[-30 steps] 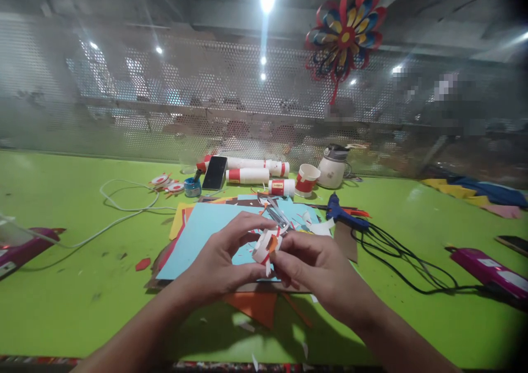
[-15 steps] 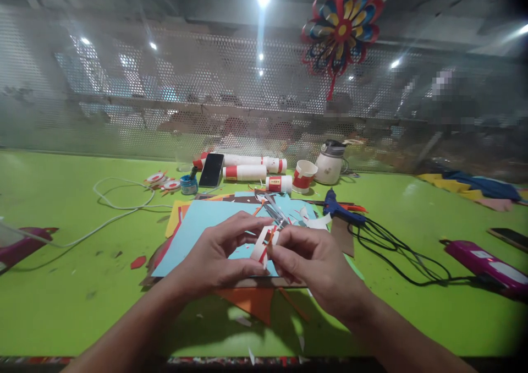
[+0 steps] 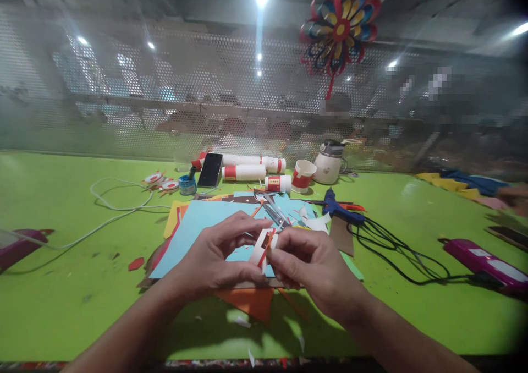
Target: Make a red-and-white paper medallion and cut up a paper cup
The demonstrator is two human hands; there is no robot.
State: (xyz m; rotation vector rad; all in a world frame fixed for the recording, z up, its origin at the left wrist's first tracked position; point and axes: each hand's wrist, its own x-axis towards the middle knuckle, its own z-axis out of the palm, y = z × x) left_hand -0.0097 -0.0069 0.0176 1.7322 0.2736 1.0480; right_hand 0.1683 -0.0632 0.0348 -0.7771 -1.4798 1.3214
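Paper piece (image 3: 258,248) is between the left hand (image 3: 212,253), which clamps its edges, and the right hand (image 3: 313,258), which pinches at its orange strip (image 3: 269,241). If the right hand presses too strongly, the strip could slip crooked.

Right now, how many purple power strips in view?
2: one power strip at the left edge, partly cut off; another power strip at far right. Others could be hidden.
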